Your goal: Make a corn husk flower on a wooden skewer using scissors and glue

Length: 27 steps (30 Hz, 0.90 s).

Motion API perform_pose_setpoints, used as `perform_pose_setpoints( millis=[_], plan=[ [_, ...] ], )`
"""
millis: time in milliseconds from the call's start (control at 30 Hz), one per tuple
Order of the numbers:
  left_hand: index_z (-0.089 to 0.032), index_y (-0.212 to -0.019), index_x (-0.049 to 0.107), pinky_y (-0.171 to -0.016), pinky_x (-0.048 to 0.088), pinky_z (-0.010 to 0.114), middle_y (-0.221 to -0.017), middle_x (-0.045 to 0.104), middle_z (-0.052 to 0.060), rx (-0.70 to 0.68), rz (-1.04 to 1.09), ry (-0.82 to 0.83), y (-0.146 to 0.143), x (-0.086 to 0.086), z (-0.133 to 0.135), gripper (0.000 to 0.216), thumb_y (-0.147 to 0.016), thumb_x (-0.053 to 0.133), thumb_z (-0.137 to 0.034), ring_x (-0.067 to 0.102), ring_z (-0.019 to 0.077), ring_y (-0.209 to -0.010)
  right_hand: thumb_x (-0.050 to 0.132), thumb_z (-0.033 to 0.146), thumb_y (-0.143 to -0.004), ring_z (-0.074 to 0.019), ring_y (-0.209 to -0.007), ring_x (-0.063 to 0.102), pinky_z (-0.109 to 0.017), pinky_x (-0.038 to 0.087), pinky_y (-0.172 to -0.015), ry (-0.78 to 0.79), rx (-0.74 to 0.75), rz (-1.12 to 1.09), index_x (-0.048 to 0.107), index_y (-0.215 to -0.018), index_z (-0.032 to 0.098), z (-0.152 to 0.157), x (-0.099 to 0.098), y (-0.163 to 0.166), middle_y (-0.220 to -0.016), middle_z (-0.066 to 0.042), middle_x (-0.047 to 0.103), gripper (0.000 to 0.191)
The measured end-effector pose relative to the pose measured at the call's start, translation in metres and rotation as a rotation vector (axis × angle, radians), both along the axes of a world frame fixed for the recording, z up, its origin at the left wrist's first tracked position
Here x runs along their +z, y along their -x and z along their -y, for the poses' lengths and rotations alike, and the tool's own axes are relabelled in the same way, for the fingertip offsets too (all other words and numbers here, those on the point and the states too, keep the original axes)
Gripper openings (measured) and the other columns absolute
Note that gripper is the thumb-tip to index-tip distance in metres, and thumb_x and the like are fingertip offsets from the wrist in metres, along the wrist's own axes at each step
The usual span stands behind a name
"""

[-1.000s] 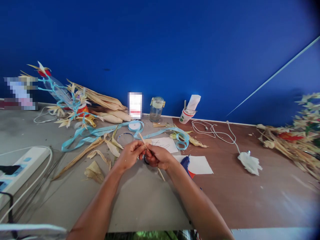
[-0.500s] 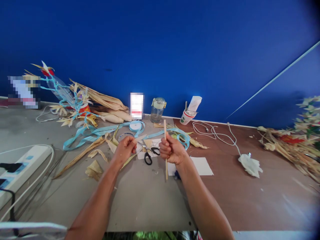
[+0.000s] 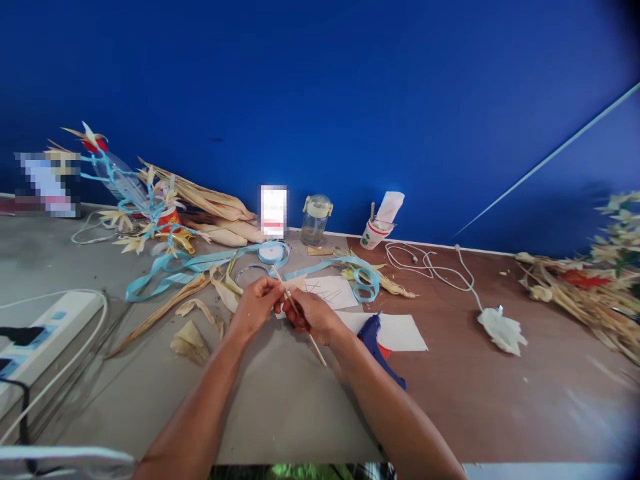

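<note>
My right hand (image 3: 314, 312) is closed around a thin wooden stick (image 3: 317, 349), which slants from upper left to lower right. My left hand (image 3: 257, 305) meets it, fingers pinched beside the stick's upper part. A pale piece of corn husk (image 3: 297, 281) shows at the fingertips, against the stick; the left fingers partly hide how it is gripped. Under and beyond the hands lie a white sheet with thin dark wires (image 3: 333, 292) on it. A blue glue gun (image 3: 374, 339) rests by my right forearm, over white paper (image 3: 406, 332).
Light blue ribbon (image 3: 150, 283) and dried husks (image 3: 187, 341) spread to the left. A ribbon-wrapped husk-flower craft (image 3: 145, 207), a lidded bottle (image 3: 315, 223) and a paper cup (image 3: 375, 235) stand along the wall. A power strip (image 3: 65, 337) sits left, white cable (image 3: 453, 275) right.
My right hand has moved left and down to meet the left hand, tilting the stick from upright to slanted. The scissors are now hidden behind my hands, and the glue gun has come into view.
</note>
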<state>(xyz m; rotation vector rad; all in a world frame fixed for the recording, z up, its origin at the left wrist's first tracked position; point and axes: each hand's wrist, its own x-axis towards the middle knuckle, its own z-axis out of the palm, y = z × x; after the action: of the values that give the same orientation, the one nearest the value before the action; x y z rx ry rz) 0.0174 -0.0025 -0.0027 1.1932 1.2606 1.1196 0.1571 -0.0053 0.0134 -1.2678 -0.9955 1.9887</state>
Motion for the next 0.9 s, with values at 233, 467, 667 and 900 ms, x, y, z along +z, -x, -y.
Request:
perform_pose_setpoints(
  millis=[233,467,667,900],
  plan=[
    [-0.018,-0.069,0.052,-0.047,0.036,0.022,-0.053,0.055,-0.004,-0.066,-0.015,-0.031,-0.004,0.0,0.003,0.028,-0.075,0.062,-0.043,0.047,0.0088,-0.045,0.045,0.053,-0.087,-0.0035,-0.031,0.024,-0.018,0.013,-0.034,0.013,-0.03,0.017,0.046,-0.055,0.017,-0.004,-0.005,0.001,-0.036,0.007,0.038,0.048],
    [-0.017,-0.071,0.05,-0.05,0.036,0.022,-0.058,0.057,-0.002,-0.197,0.047,-0.069,-0.003,0.002,0.004,0.028,-0.077,0.059,-0.043,0.046,0.0087,-0.049,0.034,0.046,-0.094,-0.0041,-0.031,0.012,-0.017,0.01,-0.034,0.178,0.193,-0.256,0.037,-0.053,0.019,-0.011,-0.011,-0.011,-0.035,0.009,0.029,0.049],
    [-0.017,-0.069,0.05,-0.05,0.034,0.022,-0.055,0.05,-0.005,-0.121,0.064,-0.099,0.001,-0.001,0.002,0.024,-0.079,0.059,-0.037,0.044,0.0071,-0.047,0.033,0.049,-0.095,-0.0057,-0.035,0.011,-0.018,0.011,-0.035,0.174,0.233,-0.435,0.037,-0.056,0.019,-0.013,-0.012,-0.019,-0.039,0.009,0.027,0.049],
    [-0.017,-0.067,0.051,-0.048,0.034,0.021,-0.055,0.052,-0.005,0.044,0.169,-0.084,0.01,-0.006,-0.004,0.024,-0.075,0.064,-0.036,0.045,0.0066,-0.047,0.038,0.053,-0.092,-0.0053,-0.036,0.013,-0.017,0.014,-0.035,0.135,0.139,-0.555,0.036,-0.053,0.018,-0.02,0.003,-0.042,-0.041,0.008,0.026,0.052]
  ],
)
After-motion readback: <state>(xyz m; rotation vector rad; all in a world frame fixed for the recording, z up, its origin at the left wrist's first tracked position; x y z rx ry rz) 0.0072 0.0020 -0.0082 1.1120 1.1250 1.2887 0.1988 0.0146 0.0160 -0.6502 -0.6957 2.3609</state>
